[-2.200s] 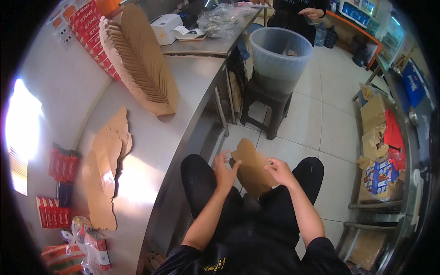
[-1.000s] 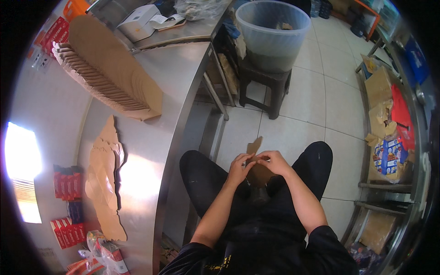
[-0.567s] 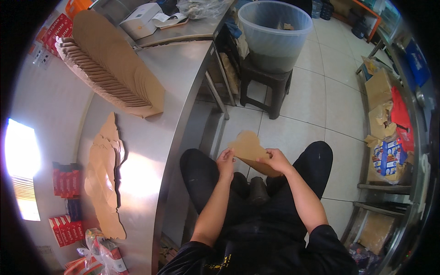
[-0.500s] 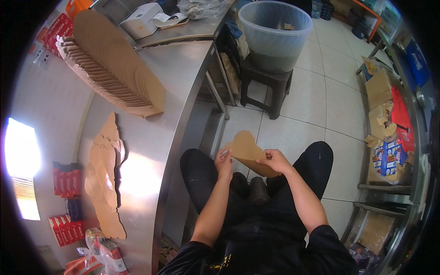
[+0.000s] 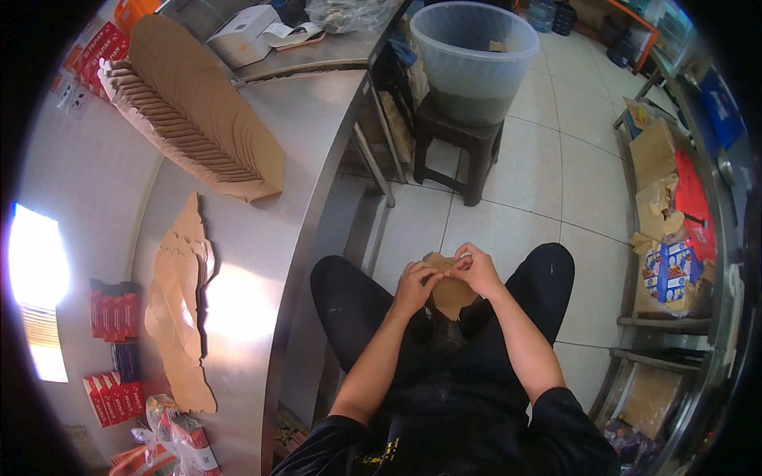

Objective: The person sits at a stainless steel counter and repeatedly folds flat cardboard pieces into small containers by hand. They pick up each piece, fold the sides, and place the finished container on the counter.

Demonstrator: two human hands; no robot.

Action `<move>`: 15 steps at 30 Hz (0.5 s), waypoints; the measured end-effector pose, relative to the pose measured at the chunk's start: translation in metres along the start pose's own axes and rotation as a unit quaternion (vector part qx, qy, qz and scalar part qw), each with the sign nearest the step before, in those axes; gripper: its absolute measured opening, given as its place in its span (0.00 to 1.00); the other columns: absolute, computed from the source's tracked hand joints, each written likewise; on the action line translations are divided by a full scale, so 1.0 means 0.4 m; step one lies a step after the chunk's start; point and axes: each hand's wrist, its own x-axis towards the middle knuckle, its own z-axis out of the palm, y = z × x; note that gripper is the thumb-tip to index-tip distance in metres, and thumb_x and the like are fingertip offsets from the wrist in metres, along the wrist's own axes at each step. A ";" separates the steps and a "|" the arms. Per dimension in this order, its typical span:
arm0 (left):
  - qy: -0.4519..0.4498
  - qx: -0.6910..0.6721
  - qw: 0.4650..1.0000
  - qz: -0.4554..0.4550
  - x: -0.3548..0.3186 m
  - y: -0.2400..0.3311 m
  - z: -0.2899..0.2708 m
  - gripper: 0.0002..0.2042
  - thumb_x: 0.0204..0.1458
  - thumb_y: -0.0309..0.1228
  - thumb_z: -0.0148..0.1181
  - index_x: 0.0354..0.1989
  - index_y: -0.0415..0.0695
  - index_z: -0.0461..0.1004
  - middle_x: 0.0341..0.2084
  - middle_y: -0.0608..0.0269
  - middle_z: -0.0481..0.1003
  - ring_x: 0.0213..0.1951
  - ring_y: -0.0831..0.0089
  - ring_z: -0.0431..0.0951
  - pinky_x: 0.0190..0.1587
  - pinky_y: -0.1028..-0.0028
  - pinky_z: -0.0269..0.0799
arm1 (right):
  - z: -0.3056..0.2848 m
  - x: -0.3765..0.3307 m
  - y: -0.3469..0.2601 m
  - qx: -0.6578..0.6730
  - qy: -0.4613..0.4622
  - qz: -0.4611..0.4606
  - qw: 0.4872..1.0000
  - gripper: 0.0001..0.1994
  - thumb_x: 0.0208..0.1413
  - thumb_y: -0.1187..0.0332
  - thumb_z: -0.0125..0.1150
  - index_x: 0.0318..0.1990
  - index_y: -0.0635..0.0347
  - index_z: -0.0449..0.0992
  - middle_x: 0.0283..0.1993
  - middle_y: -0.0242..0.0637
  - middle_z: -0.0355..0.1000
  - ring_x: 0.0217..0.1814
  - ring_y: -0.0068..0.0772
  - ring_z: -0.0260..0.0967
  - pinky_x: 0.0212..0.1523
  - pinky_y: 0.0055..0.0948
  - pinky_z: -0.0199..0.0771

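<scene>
Between my knees, both hands hold a brown cardboard blank (image 5: 453, 298), which is bent inward. My left hand (image 5: 413, 289) pinches its left edge, with the fingers closed. My right hand (image 5: 475, 271) pinches the edge opposite, and the fingertips of the two hands nearly meet at the top of the piece. The fingers cover part of the fold. On the steel table to my left lies a loose pile of flat cardboard blanks (image 5: 178, 301). Farther back on that table stands a long nested stack of folded cardboard boxes (image 5: 210, 119).
A translucent plastic tub (image 5: 468, 75) rests on a dark stool (image 5: 458, 151) ahead. The steel table (image 5: 246, 238) borders my left side. To the right, a metal shelf (image 5: 665, 324) carries cartons and a red bag (image 5: 692, 206). Red packets (image 5: 115, 313) line the table's far left.
My hands have come closer together, the left moving right. The cardboard blank, spread wider before with a rounded flap up, is now folded inward and narrower.
</scene>
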 end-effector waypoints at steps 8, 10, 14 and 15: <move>0.206 -0.424 0.803 -0.365 -0.001 -0.096 -0.016 0.10 0.64 0.35 0.66 0.47 0.43 0.83 0.39 0.69 0.80 0.44 0.77 0.78 0.40 0.73 0.73 | 0.003 0.005 0.025 -0.017 -0.054 0.030 0.998 0.19 0.50 0.61 0.80 0.45 0.60 0.82 0.42 0.44 0.82 0.45 0.43 0.81 0.49 0.38 0.77; 0.224 -0.448 0.764 -0.406 0.000 -0.083 -0.026 0.11 0.65 0.35 0.65 0.50 0.44 0.81 0.40 0.68 0.80 0.44 0.76 0.78 0.40 0.72 0.74 | -0.009 0.010 0.024 -0.028 -0.100 0.002 0.995 0.17 0.50 0.61 0.80 0.44 0.58 0.83 0.48 0.42 0.81 0.52 0.45 0.78 0.54 0.40 0.75; 0.246 -0.440 0.744 -0.439 -0.006 -0.086 -0.031 0.12 0.66 0.35 0.64 0.53 0.44 0.78 0.40 0.67 0.80 0.45 0.75 0.78 0.41 0.70 0.77 | -0.022 -0.009 0.005 -0.259 0.041 -0.184 0.947 0.14 0.49 0.66 0.78 0.44 0.53 0.85 0.54 0.37 0.75 0.61 0.45 0.68 0.61 0.42 0.68; 0.252 -0.443 0.741 -0.437 -0.007 -0.091 -0.028 0.12 0.66 0.35 0.63 0.53 0.44 0.78 0.40 0.66 0.80 0.45 0.74 0.79 0.41 0.69 0.78 | -0.027 -0.016 -0.012 -0.281 0.068 -0.174 0.941 0.15 0.49 0.68 0.77 0.46 0.52 0.85 0.55 0.37 0.73 0.62 0.45 0.66 0.61 0.42 0.67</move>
